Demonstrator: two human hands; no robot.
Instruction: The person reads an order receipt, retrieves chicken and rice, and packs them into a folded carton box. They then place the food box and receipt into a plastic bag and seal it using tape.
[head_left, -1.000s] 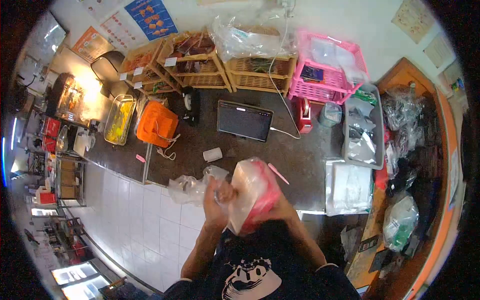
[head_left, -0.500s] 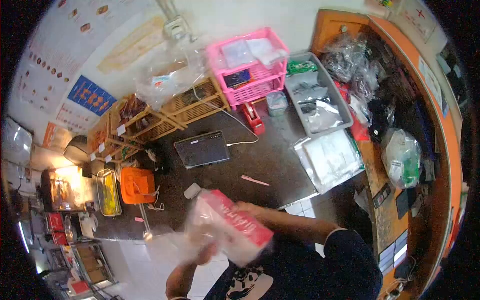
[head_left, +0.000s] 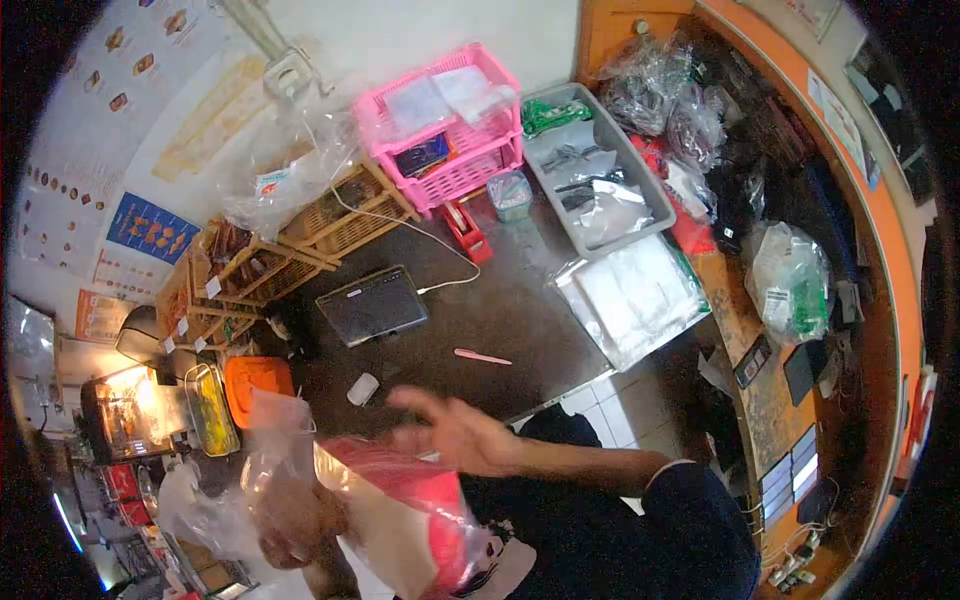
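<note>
A red and cream package (head_left: 400, 510) in clear plastic lies against my body at the lower middle. My left hand (head_left: 295, 515) is wrapped in crumpled clear plastic (head_left: 215, 510) at the package's left side; its fingers look curled and closed on that plastic. Over the package's upper edge, my right hand (head_left: 455, 430) has its fingers stretched out and apart, slightly blurred. Whether it touches the red film cannot be made out. On the dark counter (head_left: 520, 310) beyond are a pink pen (head_left: 482, 356) and a small white object (head_left: 362, 389).
A tablet (head_left: 372, 305) with a white cable is on the counter. Behind stand wicker racks (head_left: 330, 215), a pink basket (head_left: 455, 180) and a red tape dispenser (head_left: 465, 232). A grey tray (head_left: 650, 190) and a stack of clear bags (head_left: 640, 305) are to the right.
The view has turned right, so the counter items appear shifted left. The package has moved lower left and tilted. My right hand has come off its side and spread its fingers.
</note>
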